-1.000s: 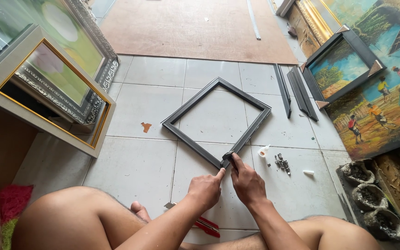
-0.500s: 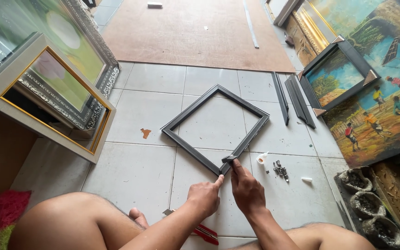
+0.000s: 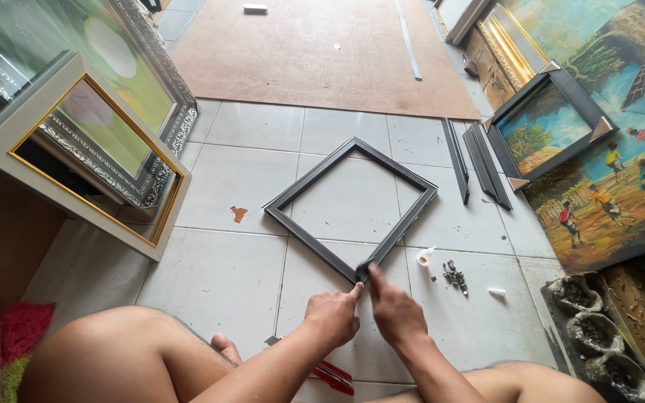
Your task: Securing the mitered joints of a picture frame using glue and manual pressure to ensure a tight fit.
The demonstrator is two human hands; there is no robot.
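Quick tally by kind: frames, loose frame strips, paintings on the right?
Empty dark frame, pinched at its near corner by left hand and right hand: 1
Gold-trimmed frames, left: 2
Loose dark strips: 3
Paintings, right: 2
Total: 8

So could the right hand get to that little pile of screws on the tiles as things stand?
Probably yes. The right hand pinches the near corner of the black frame, and the screws lie on bare tile just beyond and to its right. Only the small white bottle sits nearby, not between them.
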